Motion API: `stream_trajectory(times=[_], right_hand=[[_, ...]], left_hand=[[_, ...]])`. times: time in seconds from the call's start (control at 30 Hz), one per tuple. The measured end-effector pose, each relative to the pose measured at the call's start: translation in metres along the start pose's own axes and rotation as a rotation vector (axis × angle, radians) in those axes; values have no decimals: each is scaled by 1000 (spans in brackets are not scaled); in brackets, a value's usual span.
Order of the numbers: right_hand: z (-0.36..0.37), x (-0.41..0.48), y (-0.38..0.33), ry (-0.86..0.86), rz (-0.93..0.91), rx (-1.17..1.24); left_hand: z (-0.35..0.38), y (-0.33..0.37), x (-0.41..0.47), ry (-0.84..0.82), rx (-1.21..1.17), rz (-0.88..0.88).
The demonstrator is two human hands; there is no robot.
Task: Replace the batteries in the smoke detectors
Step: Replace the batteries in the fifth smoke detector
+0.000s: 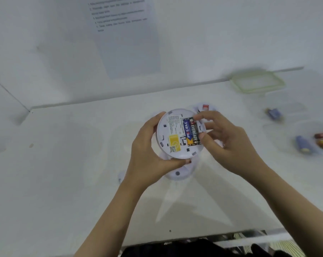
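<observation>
Just above a white table [64, 164], a person's left hand [147, 151] grips the upturned detector [172, 132] by its rim, with the fingers at 10 o'clock and the thumb at 6. The right hand [225, 141] pinches the black battery [194, 132] end to end at the detector's 3 o'clock side. It touches a blue battery [186, 129]. Loose batteries [303, 143] lie well apart at 3 o'clock.

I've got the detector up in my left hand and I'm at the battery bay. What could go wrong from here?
1. The bay holds a blue battery beside a black Eveready battery. With two brands, an old cell may be paired with a new one.
2. The left hand grips the smoke detector by its rim while the right hand pinches the Eveready. A hard push might twist it loose.
3. The loose batteries on the right look unsorted, so a spent one could get picked.
</observation>
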State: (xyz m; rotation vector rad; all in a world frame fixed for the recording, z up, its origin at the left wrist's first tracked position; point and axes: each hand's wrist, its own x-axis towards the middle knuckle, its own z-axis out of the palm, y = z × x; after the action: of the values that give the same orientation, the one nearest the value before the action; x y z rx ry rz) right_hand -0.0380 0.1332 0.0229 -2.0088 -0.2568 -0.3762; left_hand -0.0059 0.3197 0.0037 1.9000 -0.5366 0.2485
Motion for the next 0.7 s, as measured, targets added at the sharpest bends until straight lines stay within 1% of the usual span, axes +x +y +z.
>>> stream_trajectory(times=[0.2, 0.37, 0.5, 0.7], right_hand=[[-61, -18, 17, 32, -19, -185], [-113, -26, 39, 47, 11, -242], [-145, -31, 54, -6, 35, -241], [-189, -31, 79, -103, 105, -264]], left_hand=[[67, 21, 12, -129, -57, 1], [118, 37, 26, -202, -34, 22], [152, 41, 33, -248, 44, 101], [199, 51, 46, -253, 106, 197]])
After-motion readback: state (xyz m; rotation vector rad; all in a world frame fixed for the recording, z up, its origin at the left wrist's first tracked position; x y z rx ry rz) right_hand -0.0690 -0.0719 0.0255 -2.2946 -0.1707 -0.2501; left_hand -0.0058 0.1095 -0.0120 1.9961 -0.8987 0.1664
